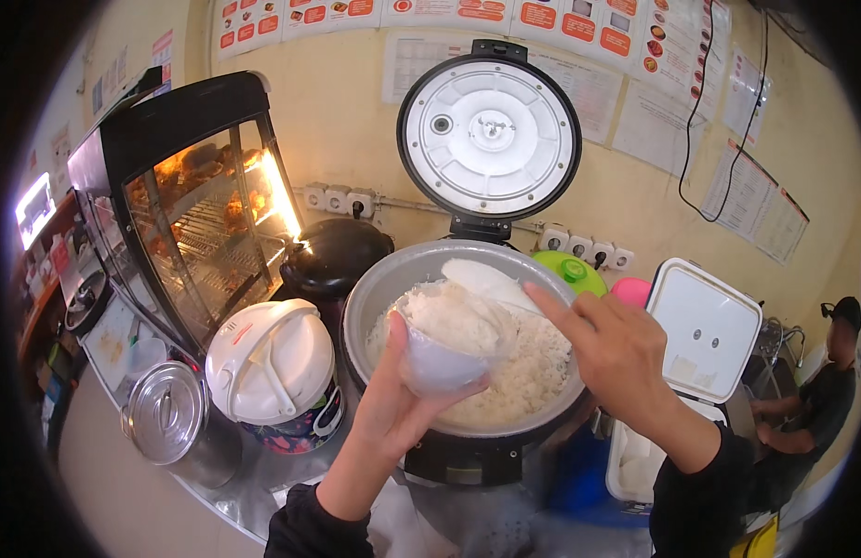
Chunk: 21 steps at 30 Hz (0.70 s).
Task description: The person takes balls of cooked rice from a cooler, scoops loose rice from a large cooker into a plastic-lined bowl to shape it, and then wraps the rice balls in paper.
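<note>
My left hand [402, 401] grips a small bowl [441, 366] heaped with cooked white rice [455, 317], tilted above the open rice cooker. In my right hand [615, 352] is a white rice paddle [490, 282], its index finger stretched along the handle. The paddle's blade is just behind the heaped rice; whether they touch I cannot tell. Below both hands, loose rice [521, 380] lies in the large metal inner pot [375, 282]. The cooker's round lid [490, 132] stands raised at the back.
Left are a lit glass food warmer [200, 209] with fried pieces, a smaller white-lidded rice cooker [270, 363] and a lidded steel pot [169, 411]. An open cooler box [706, 328] stands right. Farther right, a person [821, 411] in dark clothes sits. Wall sockets [584, 250] line the back.
</note>
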Available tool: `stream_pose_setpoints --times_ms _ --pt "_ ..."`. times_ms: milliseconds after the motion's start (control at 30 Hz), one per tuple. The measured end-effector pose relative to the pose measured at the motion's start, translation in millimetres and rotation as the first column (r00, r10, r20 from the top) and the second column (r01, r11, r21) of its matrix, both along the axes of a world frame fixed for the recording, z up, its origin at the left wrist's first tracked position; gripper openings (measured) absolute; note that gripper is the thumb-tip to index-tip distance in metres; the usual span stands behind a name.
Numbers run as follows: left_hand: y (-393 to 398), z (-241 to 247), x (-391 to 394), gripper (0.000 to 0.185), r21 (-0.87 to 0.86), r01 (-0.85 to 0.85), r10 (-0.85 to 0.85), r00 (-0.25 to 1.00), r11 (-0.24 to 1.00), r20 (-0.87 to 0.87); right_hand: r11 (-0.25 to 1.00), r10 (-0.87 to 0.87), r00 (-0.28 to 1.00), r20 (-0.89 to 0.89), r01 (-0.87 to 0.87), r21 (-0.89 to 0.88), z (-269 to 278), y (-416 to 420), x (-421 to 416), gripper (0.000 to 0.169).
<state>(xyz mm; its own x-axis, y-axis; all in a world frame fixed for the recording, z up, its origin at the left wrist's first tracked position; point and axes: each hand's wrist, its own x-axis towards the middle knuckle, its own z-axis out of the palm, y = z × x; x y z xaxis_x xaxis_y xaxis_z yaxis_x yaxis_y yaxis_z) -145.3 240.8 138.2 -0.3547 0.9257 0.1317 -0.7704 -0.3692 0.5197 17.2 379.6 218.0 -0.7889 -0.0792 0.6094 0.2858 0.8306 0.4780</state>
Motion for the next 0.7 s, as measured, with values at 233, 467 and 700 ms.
stream_pose_setpoints --times_ms 233,467,700 --pt "-6.6 1.2 5.1 0.066 -0.013 -0.022 0.021 0.998 1.0 -0.065 0.989 0.003 0.991 0.133 -0.022 0.146 -15.6 -25.0 1.0 0.058" --pt "-1.6 -11.0 -5.0 0.064 0.081 -0.169 0.18 0.97 0.982 -0.166 0.964 0.134 0.99 -0.049 -0.141 -0.226 11.1 -3.0 -13.4 0.058" --pt "-5.5 -14.0 6.2 0.083 0.171 -0.375 0.403 0.897 0.911 -0.182 0.974 0.145 0.988 0.047 -0.134 -0.183 -14.0 -34.4 -12.9 0.059"
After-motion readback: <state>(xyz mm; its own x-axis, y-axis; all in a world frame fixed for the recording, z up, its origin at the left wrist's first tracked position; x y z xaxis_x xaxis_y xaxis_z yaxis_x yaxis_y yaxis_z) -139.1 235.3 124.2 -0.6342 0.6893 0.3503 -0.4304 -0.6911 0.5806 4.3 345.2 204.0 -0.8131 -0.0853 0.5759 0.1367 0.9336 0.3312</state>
